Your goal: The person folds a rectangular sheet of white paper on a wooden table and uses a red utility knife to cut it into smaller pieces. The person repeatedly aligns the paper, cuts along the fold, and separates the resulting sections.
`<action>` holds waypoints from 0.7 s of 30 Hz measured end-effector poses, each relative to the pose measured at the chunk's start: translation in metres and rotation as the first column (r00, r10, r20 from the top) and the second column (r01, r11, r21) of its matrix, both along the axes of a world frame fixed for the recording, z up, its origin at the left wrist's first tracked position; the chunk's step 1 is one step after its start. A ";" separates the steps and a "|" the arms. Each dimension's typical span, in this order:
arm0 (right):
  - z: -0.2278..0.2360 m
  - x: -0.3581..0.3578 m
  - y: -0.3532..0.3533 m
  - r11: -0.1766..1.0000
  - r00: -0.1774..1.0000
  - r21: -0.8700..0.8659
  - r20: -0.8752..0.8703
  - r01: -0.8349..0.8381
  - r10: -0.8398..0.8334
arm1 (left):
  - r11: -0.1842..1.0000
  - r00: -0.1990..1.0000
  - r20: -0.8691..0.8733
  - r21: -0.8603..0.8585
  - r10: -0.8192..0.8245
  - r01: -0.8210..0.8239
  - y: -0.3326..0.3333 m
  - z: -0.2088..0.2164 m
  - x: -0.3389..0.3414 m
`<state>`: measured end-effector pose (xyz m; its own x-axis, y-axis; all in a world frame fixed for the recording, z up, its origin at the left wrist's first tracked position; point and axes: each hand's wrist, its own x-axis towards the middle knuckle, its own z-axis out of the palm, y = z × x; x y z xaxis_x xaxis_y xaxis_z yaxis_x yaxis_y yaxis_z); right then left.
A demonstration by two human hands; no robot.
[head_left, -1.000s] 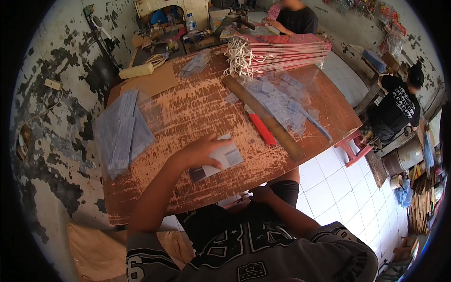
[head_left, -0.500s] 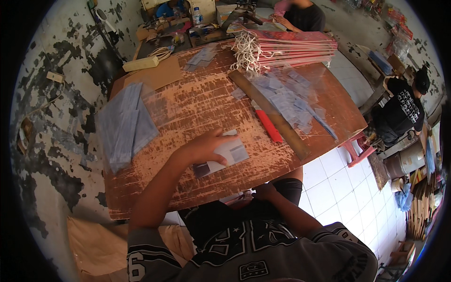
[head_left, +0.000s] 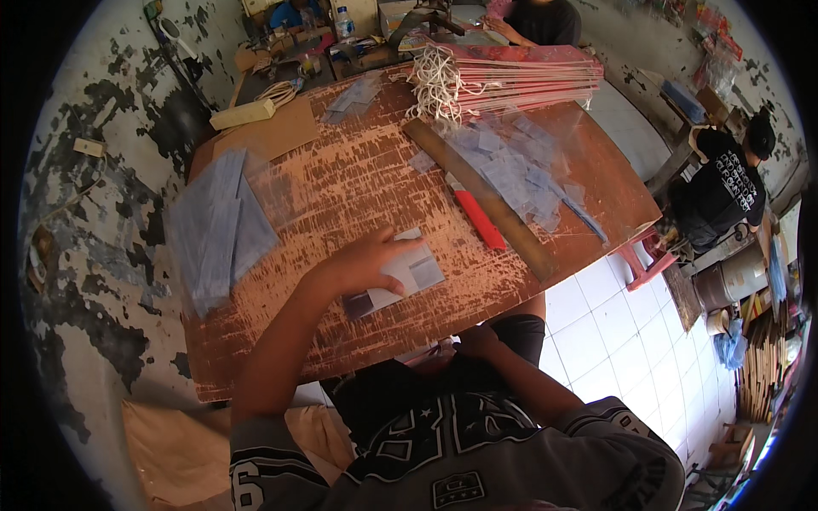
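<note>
My left hand [head_left: 366, 266] rests on a small rectangular pale grey plastic piece [head_left: 428, 271] lying flat on the worn brown table [head_left: 341, 204]. Its thumb and forefinger are spread across the piece, pressing on it; part of the piece is hidden beneath the palm. Below the table's front edge, by my lap, is my right hand [head_left: 479, 342], in shadow, its fingers not distinguishable. A red-handled cutter knife [head_left: 480, 220] lies right of the piece, alongside a long brown ruler-like strip [head_left: 481, 200].
Cut clear plastic pieces [head_left: 511, 166] are heaped beyond the strip. Long plastic sheets [head_left: 217, 230] lie at left. At the back are a bundle of red items with white cords [head_left: 511, 81], cardboard [head_left: 277, 132] and a pale block [head_left: 243, 114]. Two people [head_left: 724, 179] sit nearby.
The whole view has shifted slightly, with the table lower-left items and far end moving left and up. My left hand stays on the plastic piece; my right hand stays by my lap.
</note>
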<state>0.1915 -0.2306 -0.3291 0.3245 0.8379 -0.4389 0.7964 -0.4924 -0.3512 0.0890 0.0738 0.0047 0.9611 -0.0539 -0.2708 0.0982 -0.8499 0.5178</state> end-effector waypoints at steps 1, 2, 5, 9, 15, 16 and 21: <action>0.009 -0.002 -0.003 0.999 1.000 0.038 0.005 0.005 -0.005 | 1.000 1.000 0.015 -0.001 -0.003 0.003 0.001 -0.003 0.000; 0.019 -0.006 -0.006 0.998 1.000 0.058 -0.002 -0.003 0.003 | 1.000 1.000 0.026 -0.004 -0.004 0.004 0.001 -0.005 -0.001; 0.058 -0.012 -0.013 0.992 0.999 0.121 -0.007 -0.033 0.034 | 1.000 1.000 0.006 0.002 -0.012 0.012 0.000 -0.004 0.002; 0.189 -0.021 -0.016 0.960 0.918 0.160 -0.294 -0.229 0.268 | 1.000 1.000 0.005 -0.001 0.013 -0.013 -0.002 0.003 -0.002; 0.335 0.010 -0.014 0.896 0.586 0.368 -0.679 -0.249 0.442 | 1.000 0.996 0.088 -0.015 0.007 -0.005 0.004 -0.012 -0.006; 0.349 0.021 -0.013 0.897 0.621 0.409 -0.663 -0.165 0.417 | 1.000 0.998 0.065 -0.012 0.019 -0.019 0.004 -0.010 -0.007; 0.360 0.056 0.020 0.643 0.954 0.728 -0.053 0.239 -0.295 | 0.999 1.000 0.022 -0.040 0.020 -0.019 0.001 -0.006 0.000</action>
<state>0.2478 -0.2102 0.0314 0.5892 0.7532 0.2924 0.7057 -0.3035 -0.6402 0.0891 0.0752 -0.0009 0.9679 -0.0456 -0.2472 0.1024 -0.8265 0.5535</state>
